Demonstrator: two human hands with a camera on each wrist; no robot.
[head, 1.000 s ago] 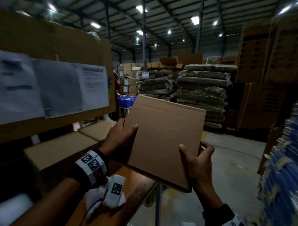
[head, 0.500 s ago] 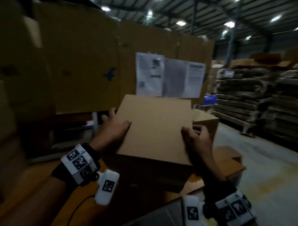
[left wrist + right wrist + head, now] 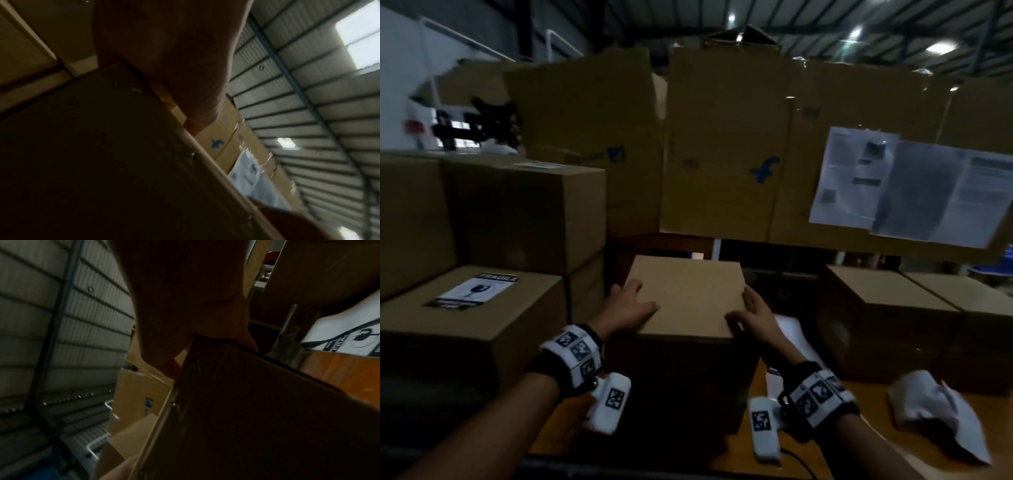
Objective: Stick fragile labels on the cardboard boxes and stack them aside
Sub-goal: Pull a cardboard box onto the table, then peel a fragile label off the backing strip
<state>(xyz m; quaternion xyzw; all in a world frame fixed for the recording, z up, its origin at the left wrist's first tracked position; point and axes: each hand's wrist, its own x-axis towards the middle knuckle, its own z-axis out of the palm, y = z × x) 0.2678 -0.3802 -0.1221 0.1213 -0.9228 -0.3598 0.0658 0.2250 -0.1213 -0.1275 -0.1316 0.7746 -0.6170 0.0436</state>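
Cardboard box [image 3: 688, 294] stands on the wooden counter [image 3: 825, 442] in front of the person, with its plain top face up and no label on it. The left hand [image 3: 631, 306] lies on the near left corner of the top, and the right hand [image 3: 751, 313] lies on the near right edge. The fingers [image 3: 635, 286] of both hands are stretched and only a little bent over the edges, so I judge the hands are resting or pressing, not gripping.

On the left stands a stacked box [image 3: 472, 329] that already carries a fragile label [image 3: 474, 291]. White sheets [image 3: 792, 334], probably the labels, lie just beside the right hand, partly hidden by it. A crumpled white paper [image 3: 935, 414] lies further to the right on the counter.

What can go wrong from here: the middle box could go to the stack unlabelled, because its top looks the same as the unlabelled boxes [image 3: 887, 301] on the right. Also the light is weak, so a label may be placed crooked or wrinkled. If the right hand pulls a sheet carelessly, the other sheets could slide off the counter.
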